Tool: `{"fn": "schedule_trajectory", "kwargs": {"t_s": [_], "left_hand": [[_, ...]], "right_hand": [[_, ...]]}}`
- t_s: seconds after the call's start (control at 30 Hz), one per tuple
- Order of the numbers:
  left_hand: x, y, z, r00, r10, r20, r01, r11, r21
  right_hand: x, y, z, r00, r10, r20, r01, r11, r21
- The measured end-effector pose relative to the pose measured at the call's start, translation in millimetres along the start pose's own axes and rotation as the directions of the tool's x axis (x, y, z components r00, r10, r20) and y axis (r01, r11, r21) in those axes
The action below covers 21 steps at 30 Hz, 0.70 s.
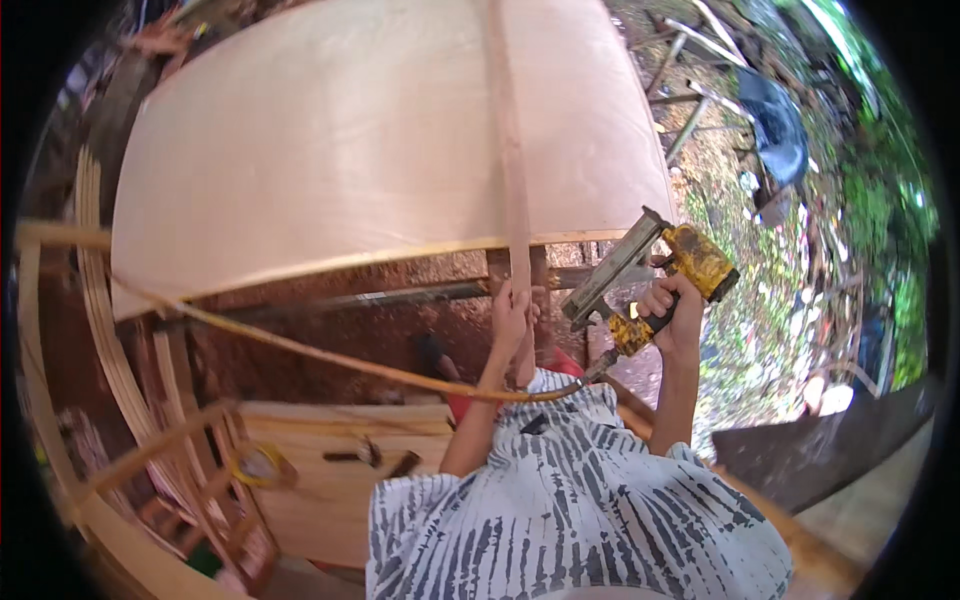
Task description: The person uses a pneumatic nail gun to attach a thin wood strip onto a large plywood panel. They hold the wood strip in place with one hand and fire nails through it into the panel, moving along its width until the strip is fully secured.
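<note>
My right hand (679, 307) grips a yellow and black pneumatic nail gun (694, 259), its magazine slanting down to the left. An air hose (360, 361) runs from the gun's handle across my front to the left. In my left hand (512, 319) is the near end of a long, narrow wooden strip (511, 165). The strip reaches away from me over a large pale plywood panel (315, 142). The nail gun is held up to the right of the strip, apart from it.
Behind my left arm stands a wooden surface (337, 487) with a hammer (360, 454) and a yellow tape roll (257, 463) near it. Thin wooden strips (105, 300) and a timber frame (150, 450) stand at left. A dark board (825, 442) lies at right, near littered ground (735, 315).
</note>
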State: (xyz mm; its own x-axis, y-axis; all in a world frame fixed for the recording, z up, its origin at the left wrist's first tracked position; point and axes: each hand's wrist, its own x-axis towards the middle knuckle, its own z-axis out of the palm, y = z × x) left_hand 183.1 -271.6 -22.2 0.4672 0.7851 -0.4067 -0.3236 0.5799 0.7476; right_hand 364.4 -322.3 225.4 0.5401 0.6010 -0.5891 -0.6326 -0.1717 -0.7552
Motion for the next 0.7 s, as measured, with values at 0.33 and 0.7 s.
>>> {"fn": "schedule_trajectory", "kwargs": {"t_s": [0.33, 0.7], "left_hand": [[21, -125, 29, 0.968, -0.029, -0.249, 0.014, 0.998, -0.059], [32, -113, 13, 0.929, 0.142, -0.343, -0.192, 0.974, -0.118]], "right_hand": [[94, -14, -50, 0.991, 0.128, 0.033, -0.061, 0.664, -0.745], [117, -3, -13, 0.925, 0.294, 0.241, 0.110, 0.399, -0.910]]}}
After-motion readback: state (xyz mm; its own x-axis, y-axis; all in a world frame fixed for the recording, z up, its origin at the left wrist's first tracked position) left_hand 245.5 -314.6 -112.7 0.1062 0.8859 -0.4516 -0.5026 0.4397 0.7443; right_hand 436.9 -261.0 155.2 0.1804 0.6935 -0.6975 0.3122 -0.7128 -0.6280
